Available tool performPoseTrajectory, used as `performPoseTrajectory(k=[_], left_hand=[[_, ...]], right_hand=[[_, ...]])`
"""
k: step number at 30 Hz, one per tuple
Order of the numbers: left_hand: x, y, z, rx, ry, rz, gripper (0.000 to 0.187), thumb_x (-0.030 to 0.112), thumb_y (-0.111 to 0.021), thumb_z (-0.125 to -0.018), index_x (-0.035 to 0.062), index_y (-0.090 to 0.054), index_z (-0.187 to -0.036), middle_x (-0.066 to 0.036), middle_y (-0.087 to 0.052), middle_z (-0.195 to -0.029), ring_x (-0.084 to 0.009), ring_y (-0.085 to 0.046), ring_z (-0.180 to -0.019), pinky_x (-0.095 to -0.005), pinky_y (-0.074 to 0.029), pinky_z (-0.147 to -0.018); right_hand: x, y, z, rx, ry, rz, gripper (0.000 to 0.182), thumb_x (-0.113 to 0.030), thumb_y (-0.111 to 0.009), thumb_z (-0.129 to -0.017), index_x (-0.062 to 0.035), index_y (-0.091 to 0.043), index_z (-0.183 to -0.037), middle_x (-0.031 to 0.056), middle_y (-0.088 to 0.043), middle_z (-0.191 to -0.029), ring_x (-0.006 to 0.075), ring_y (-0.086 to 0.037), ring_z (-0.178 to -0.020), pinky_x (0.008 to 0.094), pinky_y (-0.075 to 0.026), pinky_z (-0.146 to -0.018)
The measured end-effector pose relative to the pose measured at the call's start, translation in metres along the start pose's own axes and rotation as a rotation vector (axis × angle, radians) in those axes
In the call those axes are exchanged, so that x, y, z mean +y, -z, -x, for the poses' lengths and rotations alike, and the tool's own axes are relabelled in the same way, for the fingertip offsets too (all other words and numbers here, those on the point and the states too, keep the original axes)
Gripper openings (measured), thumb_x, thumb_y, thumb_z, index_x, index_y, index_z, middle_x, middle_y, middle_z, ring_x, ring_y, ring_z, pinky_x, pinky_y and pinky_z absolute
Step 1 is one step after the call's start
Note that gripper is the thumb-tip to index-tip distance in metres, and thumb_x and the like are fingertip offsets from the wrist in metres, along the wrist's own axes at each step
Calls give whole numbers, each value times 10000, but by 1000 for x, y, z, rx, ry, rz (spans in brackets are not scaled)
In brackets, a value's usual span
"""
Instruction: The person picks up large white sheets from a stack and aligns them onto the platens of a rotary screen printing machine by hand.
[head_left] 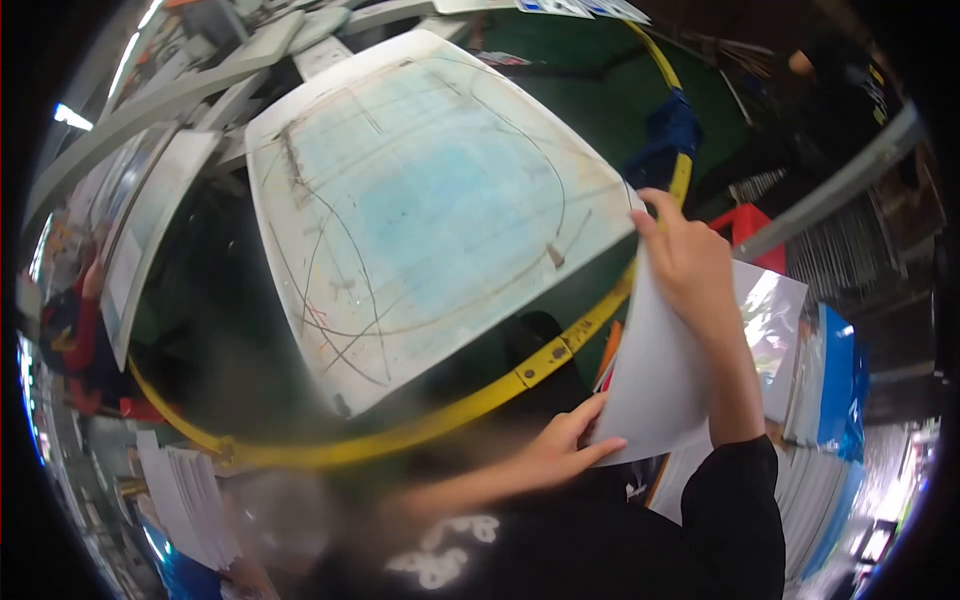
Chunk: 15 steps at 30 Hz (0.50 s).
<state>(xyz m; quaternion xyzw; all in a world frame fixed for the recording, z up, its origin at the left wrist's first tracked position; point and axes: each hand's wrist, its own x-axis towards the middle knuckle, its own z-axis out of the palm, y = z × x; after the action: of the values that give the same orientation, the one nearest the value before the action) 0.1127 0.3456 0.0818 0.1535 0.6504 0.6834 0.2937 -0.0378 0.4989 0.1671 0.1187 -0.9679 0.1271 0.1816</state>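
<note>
A white sheet hangs bent between my two hands. My right hand pinches its upper corner, beside the right corner of a large pale board. Lower down, my left hand grips the sheet's bottom left edge between thumb and fingers. The board has a blue tint in its middle, with dark curved lines and stains across it. Stacked sheets and a shiny clear wrapper lie to the right of my right forearm.
A yellow ring rail curves around the board, with dark blue cloth tied on it. Another board stands at the left, near a person's hand. Paper stacks sit lower left. A person in dark clothing is upper right.
</note>
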Motion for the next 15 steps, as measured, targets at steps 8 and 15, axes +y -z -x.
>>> performPoseTrajectory(k=[8,15], left_hand=[[-9,77,16,816,-66,462,443,13,-599,-866,-19,-441,-1279,-108,-574,-1173,-176,-530,-1102,-318,-416,-963],[5,199,55,1069,-486,294,580,0,-583,-869,9,-296,-1372,-160,-575,-1168,-181,-566,-1053,-314,-452,-921]], right_hand=[[-61,-4,-63,247,569,-306,695,-298,-669,-794,-65,-359,-1371,147,-393,-1348,317,-351,-1236,388,-263,-1031],[1,-85,-68,57,-161,-796,710,-308,-737,-790,27,-391,-1312,153,-500,-1250,246,-478,-1146,358,-345,-992]])
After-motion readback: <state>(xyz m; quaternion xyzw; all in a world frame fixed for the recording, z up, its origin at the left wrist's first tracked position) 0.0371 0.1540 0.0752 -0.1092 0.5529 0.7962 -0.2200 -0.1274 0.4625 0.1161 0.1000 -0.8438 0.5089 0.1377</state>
